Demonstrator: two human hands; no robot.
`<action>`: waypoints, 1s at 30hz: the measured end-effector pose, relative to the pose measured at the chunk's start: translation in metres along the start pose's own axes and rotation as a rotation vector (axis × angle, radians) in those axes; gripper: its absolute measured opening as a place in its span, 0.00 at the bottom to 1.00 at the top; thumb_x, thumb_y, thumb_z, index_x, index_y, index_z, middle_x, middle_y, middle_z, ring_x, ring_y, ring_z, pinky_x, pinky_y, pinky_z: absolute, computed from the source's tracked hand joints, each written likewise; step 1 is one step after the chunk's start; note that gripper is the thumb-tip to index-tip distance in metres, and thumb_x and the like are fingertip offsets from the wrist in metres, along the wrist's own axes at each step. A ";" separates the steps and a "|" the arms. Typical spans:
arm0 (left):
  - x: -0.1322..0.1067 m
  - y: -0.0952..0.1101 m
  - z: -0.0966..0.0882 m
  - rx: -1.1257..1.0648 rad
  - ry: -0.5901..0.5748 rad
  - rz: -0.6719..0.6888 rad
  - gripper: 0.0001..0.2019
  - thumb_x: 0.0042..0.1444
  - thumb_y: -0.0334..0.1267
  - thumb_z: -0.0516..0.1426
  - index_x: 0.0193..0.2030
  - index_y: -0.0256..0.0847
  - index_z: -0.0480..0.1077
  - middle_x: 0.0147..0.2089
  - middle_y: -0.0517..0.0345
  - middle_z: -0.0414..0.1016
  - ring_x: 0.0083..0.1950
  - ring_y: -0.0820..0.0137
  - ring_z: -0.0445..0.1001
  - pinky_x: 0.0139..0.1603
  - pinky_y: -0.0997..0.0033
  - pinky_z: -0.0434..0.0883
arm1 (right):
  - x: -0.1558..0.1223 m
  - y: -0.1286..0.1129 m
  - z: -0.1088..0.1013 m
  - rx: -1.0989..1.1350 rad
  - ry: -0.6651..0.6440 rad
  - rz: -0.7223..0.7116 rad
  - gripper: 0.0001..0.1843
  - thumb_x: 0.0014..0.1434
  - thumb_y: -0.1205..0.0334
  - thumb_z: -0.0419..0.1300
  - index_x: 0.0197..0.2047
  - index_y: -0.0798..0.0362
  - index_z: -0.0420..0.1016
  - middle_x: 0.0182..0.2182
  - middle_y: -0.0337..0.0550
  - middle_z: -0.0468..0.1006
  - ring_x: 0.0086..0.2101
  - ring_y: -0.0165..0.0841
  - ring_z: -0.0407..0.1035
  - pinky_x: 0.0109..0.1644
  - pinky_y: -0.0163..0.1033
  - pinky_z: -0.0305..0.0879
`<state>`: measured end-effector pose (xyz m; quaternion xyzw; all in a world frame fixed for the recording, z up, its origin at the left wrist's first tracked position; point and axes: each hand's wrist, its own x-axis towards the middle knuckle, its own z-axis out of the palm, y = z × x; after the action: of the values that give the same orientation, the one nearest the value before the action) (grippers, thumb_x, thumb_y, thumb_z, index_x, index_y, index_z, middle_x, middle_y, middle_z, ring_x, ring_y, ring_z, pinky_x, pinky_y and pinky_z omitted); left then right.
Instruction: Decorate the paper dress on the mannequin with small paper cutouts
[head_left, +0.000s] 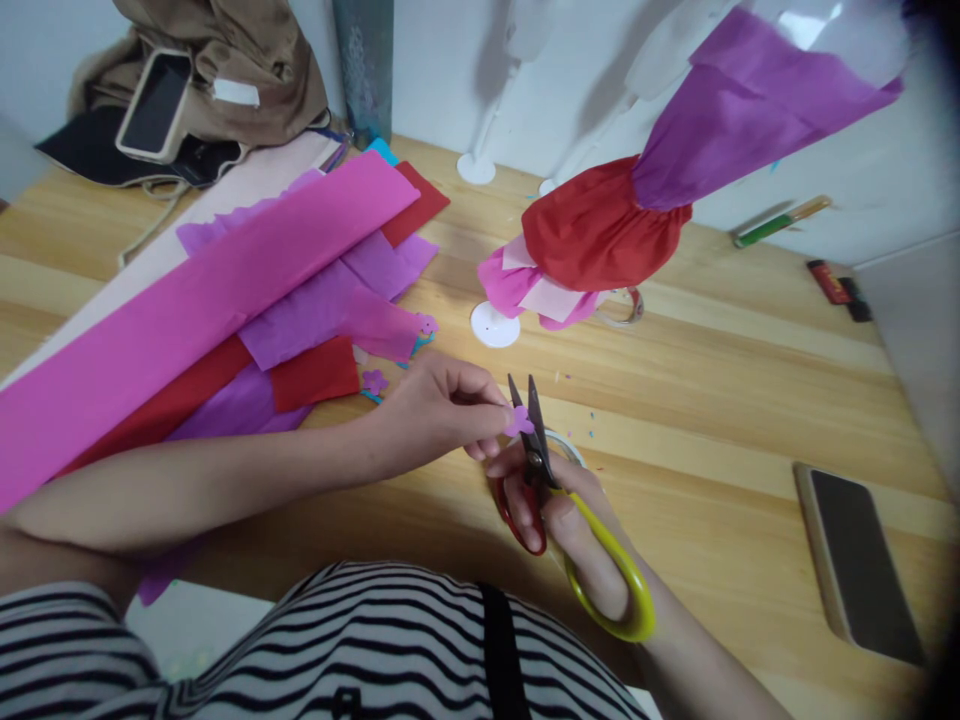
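By the left hand [435,397], a purple paper cutout [520,422] is pinched at scissors [535,462].
Their long axis is aimed toward eleven o'clock, blades parted, loops gripped by the right hand [576,542]; around the cutout, bright paper [210,300] is spread at ten on the wooden tabletop [52,230], a pale wall [442,90] at twelve, a phone [859,560] at four.

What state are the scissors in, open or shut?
Partly open: the scissors in the right hand have their blade tips apart, with a gap showing between them.
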<state>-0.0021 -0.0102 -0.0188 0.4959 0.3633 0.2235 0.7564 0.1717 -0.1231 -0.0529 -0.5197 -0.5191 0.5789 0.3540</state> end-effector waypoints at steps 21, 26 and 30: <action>0.001 0.003 -0.002 0.049 -0.015 -0.003 0.09 0.51 0.29 0.61 0.21 0.34 0.72 0.20 0.61 0.73 0.23 0.79 0.70 0.27 0.81 0.68 | -0.004 -0.001 -0.002 0.095 0.015 0.019 0.29 0.65 0.32 0.54 0.48 0.49 0.75 0.19 0.31 0.61 0.17 0.29 0.56 0.21 0.37 0.56; 0.001 0.005 -0.002 0.111 -0.009 -0.005 0.09 0.51 0.30 0.62 0.21 0.34 0.72 0.20 0.61 0.73 0.22 0.79 0.69 0.26 0.81 0.68 | 0.000 0.000 -0.006 -0.023 0.050 -0.070 0.19 0.65 0.42 0.60 0.46 0.48 0.74 0.23 0.34 0.64 0.22 0.31 0.58 0.26 0.39 0.59; 0.002 0.005 -0.001 0.112 -0.032 -0.047 0.09 0.52 0.32 0.63 0.22 0.34 0.73 0.20 0.60 0.73 0.22 0.79 0.70 0.26 0.81 0.69 | 0.005 -0.011 -0.010 -0.178 0.130 -0.141 0.17 0.63 0.44 0.63 0.44 0.49 0.75 0.26 0.35 0.66 0.24 0.31 0.58 0.27 0.37 0.56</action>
<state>-0.0012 -0.0062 -0.0155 0.5323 0.3747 0.1770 0.7381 0.1792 -0.1139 -0.0426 -0.5477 -0.5798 0.4690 0.3792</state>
